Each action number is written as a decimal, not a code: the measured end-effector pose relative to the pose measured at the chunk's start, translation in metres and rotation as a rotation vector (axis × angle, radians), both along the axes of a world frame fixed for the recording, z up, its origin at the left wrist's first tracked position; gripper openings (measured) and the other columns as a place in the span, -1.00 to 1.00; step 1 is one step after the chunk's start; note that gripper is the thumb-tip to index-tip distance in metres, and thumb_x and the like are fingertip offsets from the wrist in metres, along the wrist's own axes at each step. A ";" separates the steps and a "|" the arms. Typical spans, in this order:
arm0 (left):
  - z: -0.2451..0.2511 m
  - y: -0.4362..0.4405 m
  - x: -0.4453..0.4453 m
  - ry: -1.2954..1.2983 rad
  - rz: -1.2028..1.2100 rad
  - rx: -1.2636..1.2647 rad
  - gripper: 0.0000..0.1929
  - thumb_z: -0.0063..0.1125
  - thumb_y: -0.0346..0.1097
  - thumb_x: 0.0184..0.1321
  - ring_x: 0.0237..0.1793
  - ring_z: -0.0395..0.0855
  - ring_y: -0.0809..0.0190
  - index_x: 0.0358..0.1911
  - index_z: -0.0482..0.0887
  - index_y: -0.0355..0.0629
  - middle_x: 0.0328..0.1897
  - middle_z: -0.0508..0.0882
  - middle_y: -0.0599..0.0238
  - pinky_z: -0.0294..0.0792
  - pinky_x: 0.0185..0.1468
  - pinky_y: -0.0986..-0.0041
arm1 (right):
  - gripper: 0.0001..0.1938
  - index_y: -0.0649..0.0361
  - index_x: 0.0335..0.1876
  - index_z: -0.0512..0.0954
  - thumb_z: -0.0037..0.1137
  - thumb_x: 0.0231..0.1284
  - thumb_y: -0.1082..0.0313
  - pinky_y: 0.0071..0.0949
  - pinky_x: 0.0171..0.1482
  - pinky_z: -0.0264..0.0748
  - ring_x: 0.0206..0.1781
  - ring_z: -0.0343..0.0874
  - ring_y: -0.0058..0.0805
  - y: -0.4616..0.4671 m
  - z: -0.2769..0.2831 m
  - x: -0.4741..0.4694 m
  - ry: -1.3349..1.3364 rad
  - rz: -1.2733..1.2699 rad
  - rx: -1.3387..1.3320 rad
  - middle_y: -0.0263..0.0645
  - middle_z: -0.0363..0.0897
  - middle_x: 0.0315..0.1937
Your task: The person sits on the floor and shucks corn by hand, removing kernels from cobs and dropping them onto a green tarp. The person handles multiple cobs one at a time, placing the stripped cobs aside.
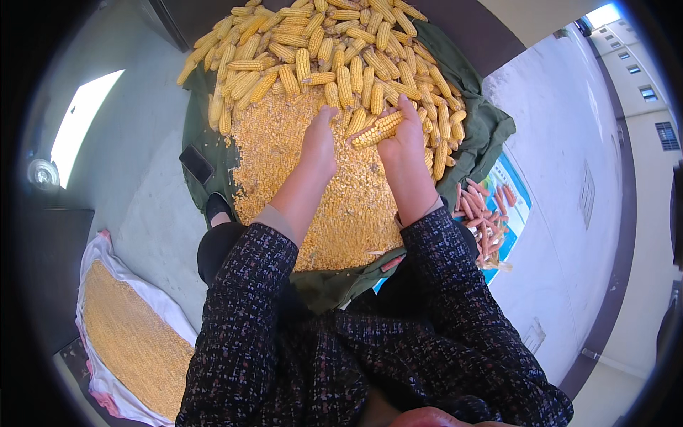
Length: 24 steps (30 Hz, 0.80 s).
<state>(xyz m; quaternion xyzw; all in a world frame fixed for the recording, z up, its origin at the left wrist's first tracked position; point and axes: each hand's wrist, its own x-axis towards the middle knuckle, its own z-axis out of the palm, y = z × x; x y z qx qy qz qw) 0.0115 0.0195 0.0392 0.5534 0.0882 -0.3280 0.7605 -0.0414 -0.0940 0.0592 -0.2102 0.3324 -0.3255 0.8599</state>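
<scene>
My right hand point(400, 133) grips a partly shelled ear of corn point(378, 131), which points down to the left and shows a bare reddish strip along its upper side. To its left, my left hand point(320, 139) is held over the loose corn kernels point(277, 160), apart from the ear; its fingers are mostly turned from view, so whether they hold anything does not show. Beyond both hands lies a heap of yellow ears of corn point(344, 85). Kernels and ears rest on a dark green cloth point(467, 80).
Bare reddish corncobs point(483, 224) lie on a blue printed sheet point(517, 208) at the right. A dark phone point(196, 164) is on the cloth's left edge, near a black shoe point(216, 205). At the lower left, a white sack point(155, 299) bears spread kernels point(133, 341).
</scene>
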 end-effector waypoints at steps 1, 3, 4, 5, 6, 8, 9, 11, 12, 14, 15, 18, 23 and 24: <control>-0.002 0.003 0.003 -0.084 -0.018 -0.007 -0.49 -0.09 0.04 0.32 0.30 0.33 0.11 0.13 0.48 -0.24 0.24 0.48 0.13 -0.04 0.43 0.19 | -0.84 0.09 -0.30 0.44 0.13 0.28 0.23 -0.32 -0.24 0.54 -0.40 0.50 -0.39 -0.001 -0.002 0.001 0.012 -0.015 0.032 -0.34 0.45 -0.48; -0.003 0.009 0.006 -0.248 -0.050 -0.018 -0.42 -0.02 0.08 0.27 0.32 0.31 0.14 0.19 0.46 -0.25 0.24 0.49 0.16 -0.02 0.43 0.23 | -0.79 0.08 -0.33 0.42 0.09 0.32 0.15 -0.28 -0.24 0.53 -0.42 0.47 -0.39 -0.002 -0.006 0.004 -0.001 0.007 0.025 -0.33 0.44 -0.49; 0.010 0.009 0.003 -0.259 -0.189 0.000 -0.42 0.00 0.05 0.26 0.26 0.38 0.15 0.19 0.46 -0.27 0.20 0.51 0.17 0.07 0.36 0.22 | -0.78 0.08 -0.33 0.41 0.08 0.33 0.14 -0.28 -0.25 0.53 -0.43 0.46 -0.39 -0.004 -0.008 0.002 0.011 0.014 0.019 -0.33 0.44 -0.49; 0.023 0.010 0.000 -0.271 -0.327 0.019 -0.42 0.03 0.02 0.24 0.20 0.44 0.16 0.19 0.45 -0.29 0.15 0.54 0.18 0.16 0.30 0.22 | -0.77 0.08 -0.34 0.41 0.07 0.33 0.13 -0.28 -0.25 0.52 -0.43 0.45 -0.39 -0.007 -0.009 0.000 0.023 0.021 0.012 -0.33 0.44 -0.49; 0.033 0.015 -0.003 -0.284 -0.455 0.042 -0.42 0.06 -0.01 0.23 0.13 0.51 0.18 0.19 0.44 -0.31 0.11 0.56 0.20 0.26 0.24 0.21 | -0.74 0.09 -0.32 0.42 0.04 0.35 0.08 -0.31 -0.27 0.52 -0.42 0.46 -0.38 -0.002 -0.005 -0.001 0.007 0.065 0.011 -0.32 0.43 -0.49; 0.035 0.018 -0.007 -0.337 -0.580 0.140 -0.47 0.13 -0.07 0.18 -0.03 0.59 0.22 0.13 0.47 -0.31 0.01 0.59 0.27 0.37 0.05 0.22 | -0.71 0.11 -0.33 0.41 0.02 0.37 0.04 -0.33 -0.28 0.51 -0.41 0.47 -0.38 0.006 0.003 0.002 0.049 0.060 0.016 -0.30 0.43 -0.49; 0.037 0.019 -0.009 -0.365 -0.641 0.190 -0.49 0.16 -0.11 0.16 -0.11 0.63 0.24 0.10 0.49 -0.31 -0.04 0.60 0.31 0.42 -0.04 0.22 | -0.69 0.12 -0.33 0.41 0.00 0.37 0.03 -0.34 -0.29 0.51 -0.40 0.47 -0.37 0.010 0.007 0.004 0.070 0.057 0.018 -0.29 0.44 -0.49; 0.041 0.021 -0.010 -0.594 -0.720 0.464 -0.48 0.18 -0.13 0.07 -0.15 0.66 0.11 0.05 0.49 -0.34 -0.11 0.64 0.11 0.45 -0.04 0.24 | -0.66 0.14 -0.33 0.41 -0.03 0.38 0.00 -0.35 -0.32 0.51 -0.40 0.48 -0.37 0.019 0.015 0.005 0.071 0.108 -0.025 -0.26 0.44 -0.50; 0.045 0.021 -0.011 -0.708 -0.756 0.600 -0.47 0.19 -0.14 0.03 -0.16 0.68 0.05 0.03 0.49 -0.36 -0.14 0.66 0.02 0.46 -0.05 0.25 | -0.64 0.15 -0.33 0.41 -0.05 0.39 -0.02 -0.36 -0.34 0.50 -0.41 0.48 -0.37 0.020 0.017 0.005 0.073 0.131 -0.048 -0.25 0.44 -0.51; 0.051 0.017 -0.017 -0.849 -0.804 0.815 -0.54 0.18 -0.16 -0.01 -0.15 0.68 -0.09 -0.08 0.55 -0.36 -0.23 0.69 -0.12 0.47 -0.04 0.22 | -0.61 0.17 -0.34 0.41 -0.09 0.40 -0.04 -0.38 -0.37 0.50 -0.45 0.48 -0.37 0.020 0.020 0.005 0.057 0.155 -0.031 -0.23 0.45 -0.53; 0.051 0.017 -0.021 -0.834 -0.791 0.823 -0.56 0.19 -0.17 -0.01 -0.16 0.68 -0.09 -0.11 0.57 -0.36 -0.23 0.69 -0.11 0.47 -0.04 0.22 | -0.59 0.17 -0.35 0.42 -0.11 0.41 -0.06 -0.39 -0.39 0.49 -0.47 0.48 -0.37 0.022 0.023 0.006 0.050 0.173 -0.019 -0.22 0.45 -0.54; 0.047 0.018 -0.025 -0.739 -0.764 0.786 -0.62 0.20 -0.21 -0.04 -0.19 0.69 -0.06 -0.19 0.62 -0.36 -0.25 0.70 -0.09 0.47 -0.07 0.24 | -0.59 0.22 -0.39 0.43 -0.14 0.43 0.00 -0.40 -0.43 0.48 -0.58 0.46 -0.36 0.027 0.028 0.006 0.166 0.254 -0.226 -0.19 0.48 -0.58; 0.022 0.022 -0.024 -0.491 -0.610 0.418 -0.73 0.20 -0.45 -0.12 -0.40 0.64 0.15 -0.27 0.61 -0.38 -0.43 0.66 0.18 0.44 -0.28 0.37 | -0.61 0.28 -0.41 0.45 -0.15 0.43 0.10 -0.46 -0.44 0.45 -0.60 0.46 -0.41 0.021 0.011 0.010 0.086 0.372 -0.690 -0.16 0.50 -0.62; 0.020 0.021 -0.024 -0.447 -0.554 0.332 -0.76 0.19 -0.48 -0.14 -0.46 0.60 0.19 -0.31 0.60 -0.38 -0.48 0.62 0.24 0.41 -0.35 0.39 | -0.62 0.29 -0.41 0.45 -0.15 0.43 0.12 -0.47 -0.45 0.45 -0.59 0.47 -0.42 0.021 0.012 0.012 0.053 0.379 -0.737 -0.16 0.50 -0.62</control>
